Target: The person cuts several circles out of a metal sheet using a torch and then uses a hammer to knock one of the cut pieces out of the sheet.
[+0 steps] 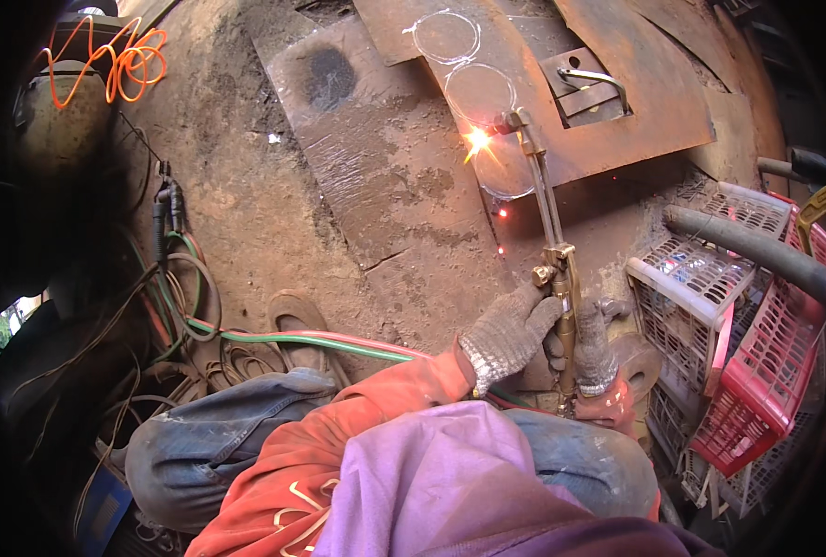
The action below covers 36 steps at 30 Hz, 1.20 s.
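Both gloved hands are on the brass torch [568,325] — the left hand [513,332] closed around its handle from one side, the right hand [598,348] wrapped around from the other. The torch reaches up and away, its bent head over the left edge of the rusty plate [650,144], and a bright flame [477,141] burns right there at the rim! Red sparks [503,213] glow just below.

Chalk circles [481,91] run in a row along that left side, the nearest one close to the plate's corner. Farther right, a square opening shows a bent metal rod [598,76] lying across it. The plate's near edge stands over a dark shadow.

Room to move? Plenty on the left: the flat, stained sheet [385,158] and the brown ground [236,186] stretch out wide. On the right it's tight — a white crate [696,269] and a red crate [752,408] crowd in near the right hand, a grey pipe [756,251] lying across them. Red and green hoses [320,341] cross the ground behind the left forearm, near the bent knee.
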Each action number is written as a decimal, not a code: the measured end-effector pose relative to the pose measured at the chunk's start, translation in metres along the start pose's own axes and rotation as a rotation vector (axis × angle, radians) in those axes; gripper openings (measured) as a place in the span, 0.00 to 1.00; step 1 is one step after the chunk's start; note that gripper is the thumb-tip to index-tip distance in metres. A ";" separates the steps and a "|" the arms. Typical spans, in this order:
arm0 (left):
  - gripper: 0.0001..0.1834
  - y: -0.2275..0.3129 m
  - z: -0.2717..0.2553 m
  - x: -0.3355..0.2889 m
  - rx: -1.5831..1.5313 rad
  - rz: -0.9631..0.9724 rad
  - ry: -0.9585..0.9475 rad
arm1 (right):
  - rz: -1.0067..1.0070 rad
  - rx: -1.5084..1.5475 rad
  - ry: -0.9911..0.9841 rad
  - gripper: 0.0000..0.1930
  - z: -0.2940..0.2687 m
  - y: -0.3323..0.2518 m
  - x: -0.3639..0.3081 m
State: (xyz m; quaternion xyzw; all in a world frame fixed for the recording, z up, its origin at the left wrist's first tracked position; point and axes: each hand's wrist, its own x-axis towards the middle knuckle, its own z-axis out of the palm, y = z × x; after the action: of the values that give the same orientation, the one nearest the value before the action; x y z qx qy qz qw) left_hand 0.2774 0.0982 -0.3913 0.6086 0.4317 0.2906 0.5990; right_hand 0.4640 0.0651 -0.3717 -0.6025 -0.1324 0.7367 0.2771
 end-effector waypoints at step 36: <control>0.15 -0.001 0.002 0.000 -0.076 -0.026 0.047 | 0.003 0.009 -0.024 0.35 0.004 -0.003 0.001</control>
State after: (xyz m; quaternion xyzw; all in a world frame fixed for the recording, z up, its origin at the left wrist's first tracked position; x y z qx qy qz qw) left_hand 0.2789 0.0977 -0.3926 0.5729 0.4421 0.3130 0.6151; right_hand 0.4612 0.0681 -0.3698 -0.5926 -0.1318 0.7447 0.2772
